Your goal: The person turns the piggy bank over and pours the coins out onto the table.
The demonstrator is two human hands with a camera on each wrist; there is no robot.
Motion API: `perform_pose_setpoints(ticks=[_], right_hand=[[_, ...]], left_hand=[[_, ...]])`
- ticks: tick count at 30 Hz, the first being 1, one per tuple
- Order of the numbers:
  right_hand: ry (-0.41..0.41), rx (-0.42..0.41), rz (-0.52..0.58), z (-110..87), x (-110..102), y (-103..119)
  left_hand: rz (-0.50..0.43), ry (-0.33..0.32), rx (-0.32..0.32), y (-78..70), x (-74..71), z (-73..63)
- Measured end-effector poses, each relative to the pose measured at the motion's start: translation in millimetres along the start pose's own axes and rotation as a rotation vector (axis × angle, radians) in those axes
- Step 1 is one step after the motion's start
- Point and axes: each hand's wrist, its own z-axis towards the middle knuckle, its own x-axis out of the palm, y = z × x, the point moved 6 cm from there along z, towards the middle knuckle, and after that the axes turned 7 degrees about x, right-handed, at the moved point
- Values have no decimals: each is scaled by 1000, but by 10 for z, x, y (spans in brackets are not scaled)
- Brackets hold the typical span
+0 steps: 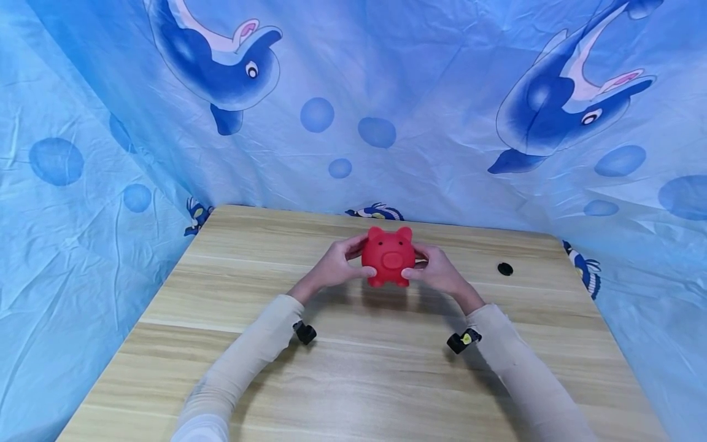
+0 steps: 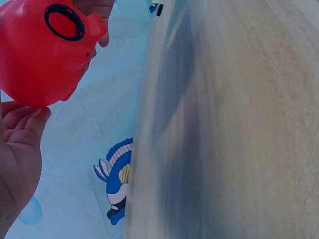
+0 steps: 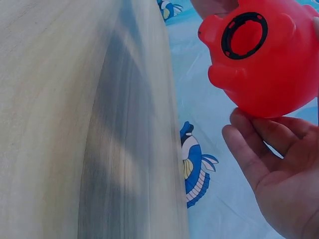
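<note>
A red piggy bank (image 1: 389,256) is held up above the table, its snout and eyes toward the head camera. My left hand (image 1: 343,264) grips one side, thumb in front and fingers behind. On the other side my right hand (image 1: 437,269) holds it the same way. Both wrist views look at its underside, where a black ring (image 3: 227,41) surrounds an uncovered round hole. A small black round cap (image 1: 505,269) lies on the table to the right of my right hand.
The wood-grain table (image 1: 353,380) stretches under both arms. Behind it and along its sides hangs a blue curtain (image 1: 431,184) printed with dolphins and bubbles. A small black camera (image 1: 305,333) sits on the left wrist, another camera (image 1: 463,339) on the right.
</note>
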Motion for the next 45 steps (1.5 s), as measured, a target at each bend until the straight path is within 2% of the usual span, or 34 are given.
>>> perform_pose_setpoints(ticks=[8, 20, 27, 31, 39, 45], right_hand=[[-97, 15, -57, -7, -42, -24], [-113, -26, -81, -23, -35, 9], [-85, -29, -89, -21, -22, 19], [-67, -38, -142, -14, -28, 43], [-49, -56, -231, 4, -23, 68], [-60, -58, -249, 4, -5, 50]], left_hand=[[-15, 1, -55, 2, -14, 30], [-41, 19, -137, 18, -13, 38], [-52, 19, -126, 57, -12, 54], [-46, 12, -128, 63, -20, 49], [-12, 44, -120, 34, -27, 48], [2, 62, -99, 54, -32, 50]])
